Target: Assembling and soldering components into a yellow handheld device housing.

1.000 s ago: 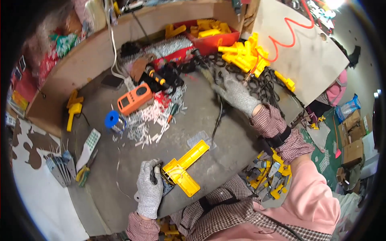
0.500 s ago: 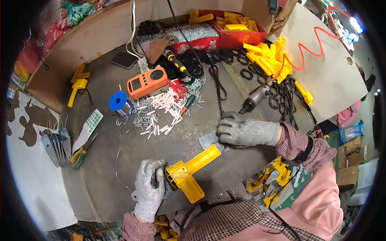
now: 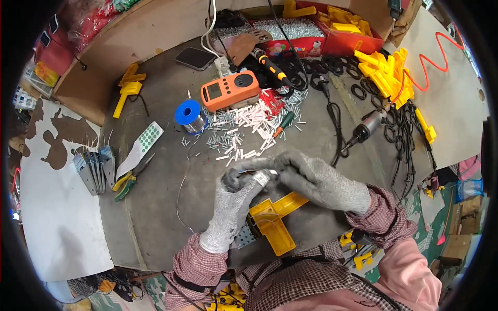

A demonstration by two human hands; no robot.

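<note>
My gloved left hand (image 3: 234, 199) and gloved right hand (image 3: 316, 181) meet over the table, fingers closed. Between their fingertips shows a small white-tipped piece (image 3: 273, 172), too small to name. Below them lies a yellow T-shaped plastic housing (image 3: 280, 238), open side up, with a thin wire across its hollow. My right hand covers the end of its arm. A perforated metal plate (image 3: 244, 237) sits next to the housing, partly behind my left wrist.
Beyond my hands are loose screws and white sleeves (image 3: 254, 123), an orange meter (image 3: 230, 90) and a solder spool (image 3: 191, 115). Pliers (image 3: 126, 184) and metal plates (image 3: 93, 171) lie left; a power screwdriver (image 3: 367, 127) on a red coiled hose and yellow housings (image 3: 386, 72) lie right.
Both hands have moved together above the housing; the left rose from beside it, and the right left its place near the screwdriver tip. The view has shifted, moving the table's things rightward.
</note>
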